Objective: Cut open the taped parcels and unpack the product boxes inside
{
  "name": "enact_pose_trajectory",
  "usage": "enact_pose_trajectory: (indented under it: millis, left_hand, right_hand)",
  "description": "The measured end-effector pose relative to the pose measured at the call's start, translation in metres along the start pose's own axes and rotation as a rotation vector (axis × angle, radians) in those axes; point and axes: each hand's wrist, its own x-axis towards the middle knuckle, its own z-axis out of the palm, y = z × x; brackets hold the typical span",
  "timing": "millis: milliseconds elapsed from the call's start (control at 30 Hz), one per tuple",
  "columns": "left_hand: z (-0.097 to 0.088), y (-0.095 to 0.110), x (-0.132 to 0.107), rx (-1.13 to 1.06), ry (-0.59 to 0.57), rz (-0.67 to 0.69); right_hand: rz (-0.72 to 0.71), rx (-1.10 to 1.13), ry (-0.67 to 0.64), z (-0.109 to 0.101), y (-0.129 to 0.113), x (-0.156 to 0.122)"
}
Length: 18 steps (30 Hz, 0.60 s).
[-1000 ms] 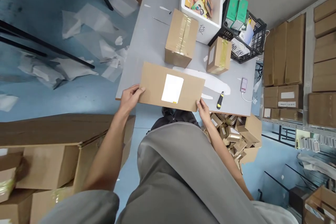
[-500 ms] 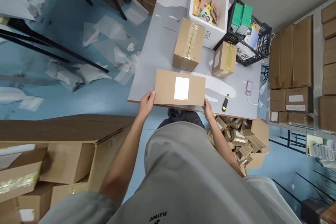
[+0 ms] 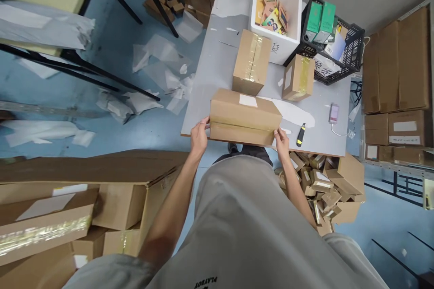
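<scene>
A long brown cardboard box (image 3: 246, 117) sits at the front edge of the grey table (image 3: 217, 63). A white label is on its upper face, and a taped seam runs along the side facing me. My left hand (image 3: 200, 136) grips its left end, and my right hand (image 3: 281, 142) holds the lower right corner. To the right of the box lies a black and yellow utility knife (image 3: 300, 135). Behind it stand a taped carton (image 3: 252, 62) and a smaller taped carton (image 3: 298, 77).
A white foam bin (image 3: 276, 0) with small packets stands at the back, beside a black crate (image 3: 352, 49) holding green boxes. A phone (image 3: 334, 113) on a cable lies at right. Large cartons of boxes flank me below the table; plastic wrap (image 3: 166, 63) litters the floor.
The long box has been tilted, so its taped side now faces me and the label has turned to the top. The view has shifted slightly left.
</scene>
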Motion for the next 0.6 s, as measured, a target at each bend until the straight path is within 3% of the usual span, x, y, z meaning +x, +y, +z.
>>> enact_pose_trajectory:
  millis: [100, 200, 400, 600]
  left_hand:
    - [-0.007, 0.028, 0.007, 0.208, 0.019, 0.109]
    - [-0.010, 0.039, 0.015, 0.305, 0.014, 0.108]
    - [-0.002, 0.024, 0.025, 0.364, -0.120, -0.041]
    - [0.008, 0.012, 0.020, 0.135, -0.104, -0.092]
  right_hand:
    - [-0.061, -0.109, 0.040, -0.007, -0.021, 0.008]
    - [-0.089, -0.167, 0.057, -0.008, -0.031, 0.017]
    - [-0.035, -0.245, 0.038, 0.003, -0.009, 0.031]
    - [0.032, -0.080, 0.052, -0.001, 0.022, 0.044]
